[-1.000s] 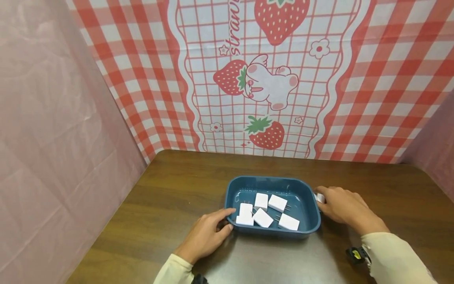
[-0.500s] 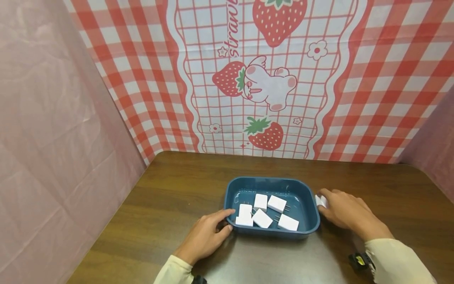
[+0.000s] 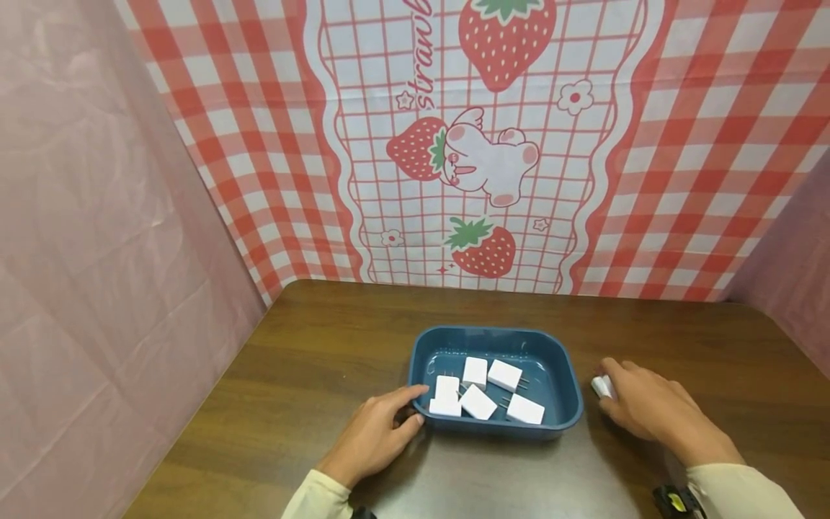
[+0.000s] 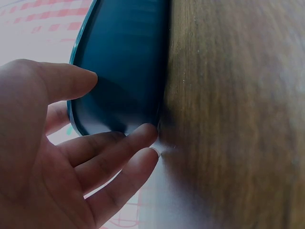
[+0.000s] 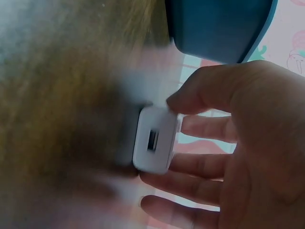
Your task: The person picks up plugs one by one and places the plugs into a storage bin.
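A blue rectangular tray holds several white USB chargers with metal prongs, one charger among them near the front middle. My left hand grips the tray's front left corner, index finger over the rim and thumb on the outer wall. To the right of the tray, my right hand holds another white USB charger between thumb and fingers, close to the table. Its USB port faces the camera in the right wrist view, and its prongs are hidden there.
The brown wooden table reaches back to a red-and-white checked cloth with strawberry prints. A pink cloth hangs along the left side, and another shows at the far right.
My right hand has moved right with its charger, away from the tray's right wall. My left hand stays at the tray's corner.
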{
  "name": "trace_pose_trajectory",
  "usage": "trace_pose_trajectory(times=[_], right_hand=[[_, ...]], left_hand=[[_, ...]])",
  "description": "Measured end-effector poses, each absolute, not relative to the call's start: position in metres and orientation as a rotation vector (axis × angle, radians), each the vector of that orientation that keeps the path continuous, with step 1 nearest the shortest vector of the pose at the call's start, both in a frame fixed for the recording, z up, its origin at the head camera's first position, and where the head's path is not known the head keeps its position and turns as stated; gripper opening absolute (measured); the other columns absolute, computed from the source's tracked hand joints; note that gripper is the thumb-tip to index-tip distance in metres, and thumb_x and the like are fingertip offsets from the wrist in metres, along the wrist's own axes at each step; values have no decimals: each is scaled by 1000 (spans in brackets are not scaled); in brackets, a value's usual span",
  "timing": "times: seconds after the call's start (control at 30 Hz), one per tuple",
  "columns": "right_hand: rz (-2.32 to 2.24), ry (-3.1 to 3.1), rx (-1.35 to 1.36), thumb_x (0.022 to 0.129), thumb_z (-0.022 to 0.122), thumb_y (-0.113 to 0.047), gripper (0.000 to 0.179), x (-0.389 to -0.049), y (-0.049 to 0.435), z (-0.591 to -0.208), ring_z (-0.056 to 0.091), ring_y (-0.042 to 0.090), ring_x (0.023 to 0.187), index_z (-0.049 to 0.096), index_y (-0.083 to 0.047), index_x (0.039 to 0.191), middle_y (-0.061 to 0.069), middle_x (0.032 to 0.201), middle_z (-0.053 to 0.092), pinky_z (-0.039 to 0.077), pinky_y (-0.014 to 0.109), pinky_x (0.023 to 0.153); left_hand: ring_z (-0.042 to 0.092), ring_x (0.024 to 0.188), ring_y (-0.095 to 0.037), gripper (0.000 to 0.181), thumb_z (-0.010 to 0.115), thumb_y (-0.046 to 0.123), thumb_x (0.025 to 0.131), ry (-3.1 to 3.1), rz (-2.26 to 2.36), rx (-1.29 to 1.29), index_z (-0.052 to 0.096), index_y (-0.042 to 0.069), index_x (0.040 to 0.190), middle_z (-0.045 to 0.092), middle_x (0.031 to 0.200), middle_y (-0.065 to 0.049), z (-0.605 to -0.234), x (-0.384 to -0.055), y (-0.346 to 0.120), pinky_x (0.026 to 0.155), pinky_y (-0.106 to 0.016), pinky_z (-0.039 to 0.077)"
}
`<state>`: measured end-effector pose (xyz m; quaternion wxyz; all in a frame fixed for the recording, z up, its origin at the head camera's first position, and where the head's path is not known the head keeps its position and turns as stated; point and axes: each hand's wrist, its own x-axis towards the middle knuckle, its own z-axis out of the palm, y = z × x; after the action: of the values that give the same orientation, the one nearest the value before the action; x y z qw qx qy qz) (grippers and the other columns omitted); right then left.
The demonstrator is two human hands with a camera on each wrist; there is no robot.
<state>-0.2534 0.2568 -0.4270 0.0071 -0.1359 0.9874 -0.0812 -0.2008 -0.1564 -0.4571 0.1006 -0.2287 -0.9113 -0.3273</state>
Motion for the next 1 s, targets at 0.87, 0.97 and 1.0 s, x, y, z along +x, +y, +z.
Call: trace_pose_trajectory(times=[0.87, 0.97, 1.0], right_hand=[[-220, 3156, -486, 78, 79, -14, 38, -245, 262, -434, 61, 27, 80, 68, -13, 114, 7, 91, 59, 49, 52, 58], [-227, 3152, -476, 78, 79, -13, 39, -245, 265, -432, 62, 27, 79, 68, -13, 115, 7, 91, 59, 48, 52, 58], [-229, 3147, -467, 78, 80, -13, 40, -245, 266, -431, 62, 28, 79, 68, -13, 116, 8, 92, 60, 48, 52, 58]], left_hand=[[61, 87, -8, 42, 68, 23, 93, -2704, -963, -663, 65, 19, 134, 69, 115, 6, -457, -200, -157, 80, -35, 52], [61, 85, -8, 42, 69, 23, 93, -2698, -961, -662, 65, 19, 134, 69, 114, 7, -458, -200, -157, 79, -34, 52], [60, 85, -8, 42, 69, 23, 93, -2697, -961, -662, 65, 19, 134, 69, 113, 7, -458, -200, -157, 79, -34, 52]])
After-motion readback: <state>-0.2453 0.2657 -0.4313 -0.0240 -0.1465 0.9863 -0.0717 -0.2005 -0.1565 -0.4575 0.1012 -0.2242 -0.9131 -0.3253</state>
